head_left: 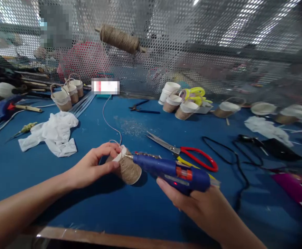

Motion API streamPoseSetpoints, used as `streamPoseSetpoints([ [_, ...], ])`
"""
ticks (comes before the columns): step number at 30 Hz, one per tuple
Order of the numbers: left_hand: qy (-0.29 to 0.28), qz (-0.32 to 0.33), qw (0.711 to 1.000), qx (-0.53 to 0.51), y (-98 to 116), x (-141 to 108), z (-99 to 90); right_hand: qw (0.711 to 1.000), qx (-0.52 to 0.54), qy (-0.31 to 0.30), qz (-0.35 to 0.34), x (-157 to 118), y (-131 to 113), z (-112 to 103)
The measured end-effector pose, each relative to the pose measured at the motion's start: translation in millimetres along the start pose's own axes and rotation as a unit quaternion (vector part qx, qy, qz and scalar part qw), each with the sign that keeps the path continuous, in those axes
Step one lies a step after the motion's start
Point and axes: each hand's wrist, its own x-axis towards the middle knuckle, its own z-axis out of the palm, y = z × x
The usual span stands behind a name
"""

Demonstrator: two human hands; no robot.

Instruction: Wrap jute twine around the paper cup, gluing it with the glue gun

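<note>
My left hand (96, 164) grips the rim of a small cup wrapped in brown twine (130, 170), which lies tilted over the blue table. Its white rim shows between my fingers. In my right hand (192, 204) is a blue hot glue gun (166, 169), its metal nozzle at the cup's side just below the rim. A small red light glows on the gun's body. From the cup a thin cord (106, 117) runs up toward the twine spool (120, 38) hanging at the mesh panel. Red-handled scissors (199, 157) lie open beyond the glue gun.
Several cups with twine (187, 110) stand at the back, with more at the back left (63, 100). Pliers (143, 110) lie mid-table. White cloth (52, 133) and a second blue glue gun (7, 107) sit at left. A black cable (234, 155) loops at right.
</note>
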Motion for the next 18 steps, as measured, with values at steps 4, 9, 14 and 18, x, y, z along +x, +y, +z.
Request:
streamPoseSetpoints([
  [4,0.009,-0.007,1.0,-0.001,1.4,-0.4,1.2,0.998,-0.044,0.02,-0.042,2.0,-7.3,0.4],
  [9,0.016,0.002,1.0,0.01,1.8,-0.2,1.5,0.995,-0.051,0.014,-0.082,-0.7,-7.4,2.6],
  [14,0.017,0.016,0.999,0.023,-0.9,-0.1,0.7,0.996,-0.051,-0.005,-0.07,-4.0,-6.5,3.6],
  [18,0.013,0.021,0.999,0.024,-2.3,-1.0,0.8,0.998,-0.04,-0.005,-0.057,-2.1,-6.9,2.6],
])
